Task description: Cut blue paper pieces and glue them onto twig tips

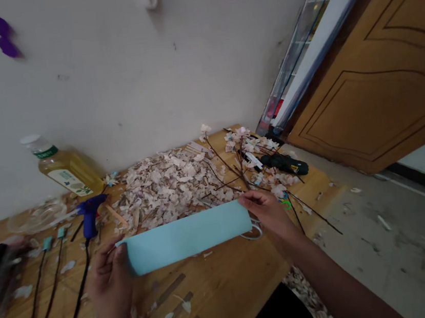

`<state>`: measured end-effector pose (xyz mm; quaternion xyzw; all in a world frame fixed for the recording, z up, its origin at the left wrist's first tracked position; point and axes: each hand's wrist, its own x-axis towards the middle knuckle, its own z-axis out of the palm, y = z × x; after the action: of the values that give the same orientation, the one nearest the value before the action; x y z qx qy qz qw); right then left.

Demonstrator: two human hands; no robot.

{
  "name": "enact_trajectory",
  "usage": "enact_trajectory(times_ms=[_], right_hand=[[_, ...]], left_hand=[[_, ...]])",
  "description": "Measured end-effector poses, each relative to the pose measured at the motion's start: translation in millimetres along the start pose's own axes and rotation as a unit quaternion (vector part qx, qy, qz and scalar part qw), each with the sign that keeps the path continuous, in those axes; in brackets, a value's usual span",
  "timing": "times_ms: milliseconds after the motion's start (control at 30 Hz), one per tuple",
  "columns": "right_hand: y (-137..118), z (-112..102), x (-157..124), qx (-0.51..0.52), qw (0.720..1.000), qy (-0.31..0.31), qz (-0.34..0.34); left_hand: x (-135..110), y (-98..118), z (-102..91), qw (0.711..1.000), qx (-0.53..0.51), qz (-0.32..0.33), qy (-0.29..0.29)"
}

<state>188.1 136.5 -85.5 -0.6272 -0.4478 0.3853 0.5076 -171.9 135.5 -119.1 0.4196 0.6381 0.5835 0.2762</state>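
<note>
A long strip of light-blue paper [187,238] is stretched between my two hands above the wooden table. My left hand [110,269] pinches its left end, thumb on the near face. At the other end, my right hand [263,212] grips the upper right corner between thumb and fingers. Behind the strip, a pair of scissors [255,231] lies partly hidden, its handle loop showing by my right hand. A large heap of pale petals [165,183] spreads over the table beyond the paper.
On the left are a blue glue gun [92,213], a bottle of yellow liquid [67,169] and thin stems with teal tips [47,244]. Blossom branches [241,168] and a folded dark umbrella [285,164] lie right. A wooden door [374,61] stands beyond the table's right edge.
</note>
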Motion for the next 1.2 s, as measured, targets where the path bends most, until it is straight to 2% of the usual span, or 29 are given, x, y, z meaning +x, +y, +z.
enact_trajectory(times_ms=[100, 200, 300, 400, 467, 500, 567, 667, 900, 933, 1100, 1200], right_hand=[[0.3, -11.3, -5.1, -0.041, 0.997, -0.013, -0.066], [4.7, -27.6, -14.4, -0.06, 0.973, -0.037, -0.218], [10.1, -48.6, -26.7, -0.129, 0.901, -0.098, -0.403], [18.5, -69.1, -38.5, -0.252, 0.795, -0.119, -0.539], [26.7, -78.4, -44.4, -0.314, 0.724, -0.152, -0.595], [31.3, -81.2, -46.6, -0.333, 0.698, -0.169, -0.611], [40.5, -84.0, -50.5, -0.356, 0.669, -0.203, -0.621], [51.1, -85.1, -57.0, -0.365, 0.655, -0.245, -0.614], [72.2, -89.7, -74.8, -0.348, 0.65, -0.322, -0.594], [76.2, -89.6, -75.8, -0.344, 0.649, -0.331, -0.592], [88.9, -87.9, -74.7, -0.338, 0.642, -0.367, -0.582], [91.9, -88.1, -73.1, -0.327, 0.646, -0.377, -0.578]], left_hand=[[0.5, 11.5, -13.5, 0.998, 0.014, 0.059, -0.036], [-8.0, 26.9, -34.0, 0.975, 0.004, 0.191, -0.111], [-23.3, 35.0, -65.1, 0.926, 0.088, 0.338, -0.145], [-42.6, 28.3, -100.2, 0.844, 0.238, 0.444, -0.186], [-55.4, 18.6, -117.3, 0.781, 0.312, 0.491, -0.228], [-61.0, 13.5, -122.4, 0.754, 0.333, 0.505, -0.254], [-70.6, 5.0, -126.5, 0.713, 0.354, 0.517, -0.315], [-83.2, -0.8, -125.6, 0.675, 0.37, 0.515, -0.378], [-118.0, 4.8, -126.5, 0.621, 0.377, 0.532, -0.435], [-120.3, 5.2, -125.3, 0.62, 0.376, 0.529, -0.441], [-122.6, 2.8, -121.5, 0.66, 0.344, 0.493, -0.451], [-125.4, -0.6, -125.9, 0.643, 0.364, 0.49, -0.463]])
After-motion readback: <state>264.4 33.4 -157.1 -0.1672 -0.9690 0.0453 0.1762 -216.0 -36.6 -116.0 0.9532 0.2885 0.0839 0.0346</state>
